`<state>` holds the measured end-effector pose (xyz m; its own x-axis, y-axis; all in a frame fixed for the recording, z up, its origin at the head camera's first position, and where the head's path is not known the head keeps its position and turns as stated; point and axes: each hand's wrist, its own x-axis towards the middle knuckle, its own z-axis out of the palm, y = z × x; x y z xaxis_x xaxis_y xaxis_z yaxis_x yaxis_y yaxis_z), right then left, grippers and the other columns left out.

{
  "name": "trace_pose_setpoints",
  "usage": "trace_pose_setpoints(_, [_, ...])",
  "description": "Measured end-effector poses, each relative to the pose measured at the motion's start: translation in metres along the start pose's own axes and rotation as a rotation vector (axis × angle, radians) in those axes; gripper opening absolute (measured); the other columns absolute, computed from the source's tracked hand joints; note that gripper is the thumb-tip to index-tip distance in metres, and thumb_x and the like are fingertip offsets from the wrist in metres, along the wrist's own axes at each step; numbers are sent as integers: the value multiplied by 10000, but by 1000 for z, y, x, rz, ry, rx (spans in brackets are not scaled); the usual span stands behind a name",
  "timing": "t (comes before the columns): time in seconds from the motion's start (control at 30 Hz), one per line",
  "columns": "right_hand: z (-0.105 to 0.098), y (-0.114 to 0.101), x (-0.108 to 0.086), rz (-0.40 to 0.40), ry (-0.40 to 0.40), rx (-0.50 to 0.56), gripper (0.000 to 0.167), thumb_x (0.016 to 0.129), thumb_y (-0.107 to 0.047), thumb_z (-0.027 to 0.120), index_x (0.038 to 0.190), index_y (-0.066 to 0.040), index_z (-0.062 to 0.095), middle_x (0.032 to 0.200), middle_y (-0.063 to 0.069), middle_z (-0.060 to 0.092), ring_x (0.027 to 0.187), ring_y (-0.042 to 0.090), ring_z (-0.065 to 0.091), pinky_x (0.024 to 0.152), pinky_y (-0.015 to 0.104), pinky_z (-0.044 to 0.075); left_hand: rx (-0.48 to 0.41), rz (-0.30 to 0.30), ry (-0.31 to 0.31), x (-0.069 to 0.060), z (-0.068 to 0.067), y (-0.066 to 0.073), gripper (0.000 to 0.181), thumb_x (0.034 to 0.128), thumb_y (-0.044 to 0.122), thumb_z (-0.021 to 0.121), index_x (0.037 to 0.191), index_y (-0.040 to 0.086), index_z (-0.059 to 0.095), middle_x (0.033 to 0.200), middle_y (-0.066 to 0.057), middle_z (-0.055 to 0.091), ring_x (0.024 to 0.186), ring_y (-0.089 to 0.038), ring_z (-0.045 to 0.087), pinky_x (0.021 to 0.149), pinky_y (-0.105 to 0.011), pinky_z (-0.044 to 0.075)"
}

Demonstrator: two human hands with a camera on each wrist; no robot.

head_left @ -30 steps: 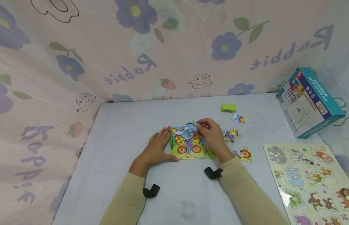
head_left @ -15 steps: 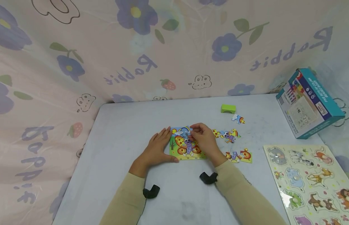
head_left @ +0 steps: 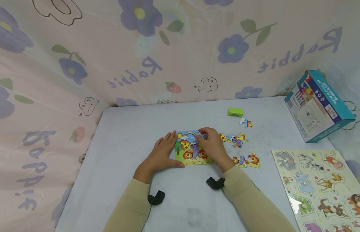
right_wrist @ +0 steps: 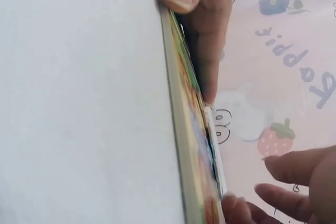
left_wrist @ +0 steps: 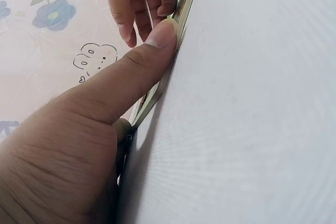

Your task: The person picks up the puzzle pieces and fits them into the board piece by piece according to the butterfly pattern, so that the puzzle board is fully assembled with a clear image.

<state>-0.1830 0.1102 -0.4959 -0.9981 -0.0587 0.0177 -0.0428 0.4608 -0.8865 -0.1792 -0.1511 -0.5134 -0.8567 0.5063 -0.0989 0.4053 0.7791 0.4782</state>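
Observation:
In the head view a square butterfly picture puzzle (head_left: pixel 187 158) lies on the white table. My left hand (head_left: pixel 159 156) rests at its left side, fingers straight along the edge and thumb at the lower left corner. The left wrist view shows that thumb (left_wrist: pixel 131 72) against the board's edge. Over the puzzle's upper right part is my right hand (head_left: pixel 215 146), which covers some of the picture. Its fingers (right_wrist: pixel 286 167) are apart in the right wrist view, with no piece seen between them. A rainbow (head_left: pixel 191 134) shows at the top of the picture.
Loose puzzle pieces (head_left: pixel 236 140) lie right of the right hand, others (head_left: pixel 253 159) below them, and one (head_left: pixel 245 122) near a green block (head_left: pixel 235 112). A blue box (head_left: pixel 319 106) stands at the back right. An animal board (head_left: pixel 310 174) lies at the right edge.
My right hand has moved left and slightly down with the rainbow piece, which now lies flat in the picture, and the hand has shifted a little right off it. My left hand has stayed put.

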Motion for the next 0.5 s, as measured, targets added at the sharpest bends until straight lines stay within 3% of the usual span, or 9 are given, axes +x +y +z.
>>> trace_pose_setpoints(0.13, [-3,-1,1,-80,-33,-115,338,1076,-176,713,1368,-6,695,1340,164,650,1151,337,630,978,507,543,1,2,1,1,0,0,1364,757,792,849,1750,117,201,1816,16,62,1654,-166,-11,1310,-485,28])
trace_pose_setpoints(0.3, [-1,1,3,-256,-236,-352,478,1072,-222,723,1491,-6,646,1556,174,584,1472,406,476,1211,589,369,7,-1,-12,1,1,-2,1370,762,824,818,1753,138,166,1817,35,40,1648,-136,-42,1307,-453,1])
trace_pose_setpoints(0.4, [0,0,2,-316,-339,-478,574,1073,-301,720,1552,-11,595,1632,158,515,1536,422,393,1205,653,348,4,6,-13,1,0,-2,1368,767,829,810,1753,137,161,1819,32,40,1648,-137,-44,1307,-458,-3])
trace_pose_setpoints(0.5, [1,-1,1,-336,-376,-556,617,1070,-346,721,1567,-10,579,1658,147,485,1551,433,366,1150,716,379,1,15,-9,1,0,-3,1366,770,829,807,1754,135,162,1820,24,44,1651,-147,-38,1309,-478,6])
